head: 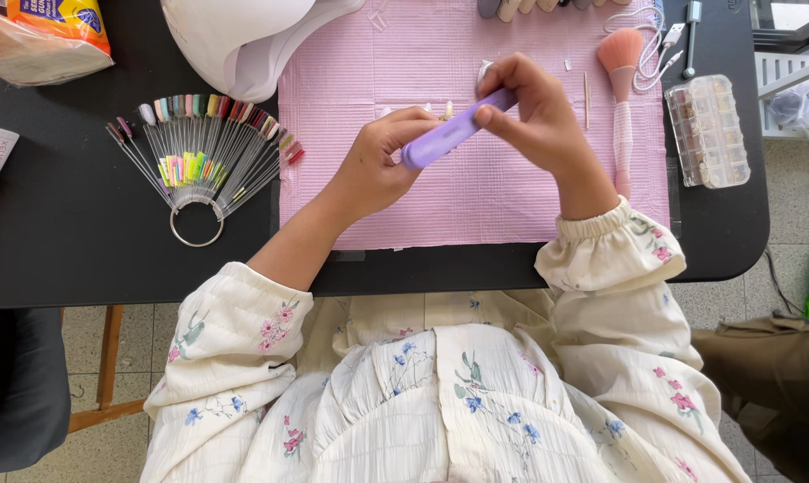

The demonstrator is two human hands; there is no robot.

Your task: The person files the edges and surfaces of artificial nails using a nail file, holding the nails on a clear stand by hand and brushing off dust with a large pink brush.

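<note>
— Floral cream sleeves lowest in view; above them, right hand [537, 116] clamps the purple nail file [449, 136] at its upper end, left hand [379, 165] curled around the lower end, both over the pink ribbed mat [476, 197].

— Risk?

— Smooth, slim file could slip sideways, knocking the fluffy pink brush [621, 80] near the counter's right edge.

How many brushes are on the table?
1: a pink brush lies on the pink mat, right of the right hand. Tools cut off at the top edge might include more.
</note>
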